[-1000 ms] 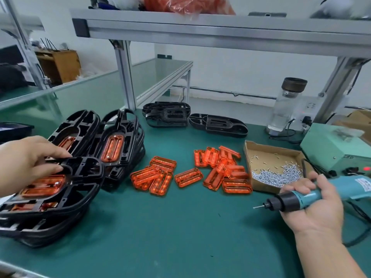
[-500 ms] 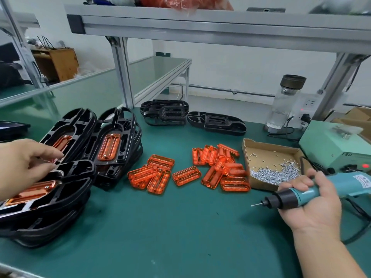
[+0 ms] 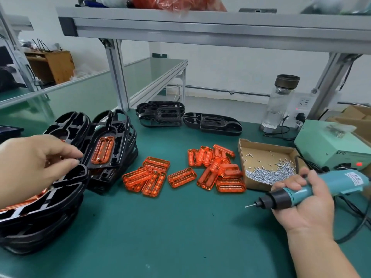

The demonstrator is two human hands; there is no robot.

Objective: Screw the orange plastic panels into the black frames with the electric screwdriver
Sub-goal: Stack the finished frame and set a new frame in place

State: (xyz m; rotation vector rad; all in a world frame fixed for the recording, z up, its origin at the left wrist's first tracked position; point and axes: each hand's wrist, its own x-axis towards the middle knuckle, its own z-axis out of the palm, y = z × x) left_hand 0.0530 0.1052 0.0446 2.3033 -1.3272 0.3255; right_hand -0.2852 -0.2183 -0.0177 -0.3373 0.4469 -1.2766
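- right hand point(image 3: 303, 205), nearest, low right: grip wrapped fully round the barrel of the electric screwdriver point(image 3: 321, 187). Bit points left, clear above the worktop point(image 3: 160, 237). Looks parked ready, not driving. Cannot tell if a screw sits on the bit.
- left hand point(image 3: 30, 165), low left, over the near stack point(image 3: 40, 213) of black frames, fingertips at the top frame's rim. Cannot tell if the grip pinches it or only touches. An orange glint shows under the palm, so probably a fitted piece being handled onto or off the pile.
- second stack point(image 3: 120, 167) just behind, leaning; its top frame carries a fitted orange panel point(image 3: 102, 150). Likely the done pile, kept off to the side.
- loose orange panels point(image 3: 180, 176) scattered mid-worktop between the hands, in easy reach of both.
- cardboard box point(image 3: 251, 149) of screws point(image 3: 269, 173) just beside the tool hand, probably so the bit can pick up fast.
- green power unit point(image 3: 331, 145) to the right, red lamp lit.
- bare frames point(image 3: 212, 123) flat at the back edge, no panels in them: likely the next to fit.
- bottle point(image 3: 281, 103) behind them, out of the work area.
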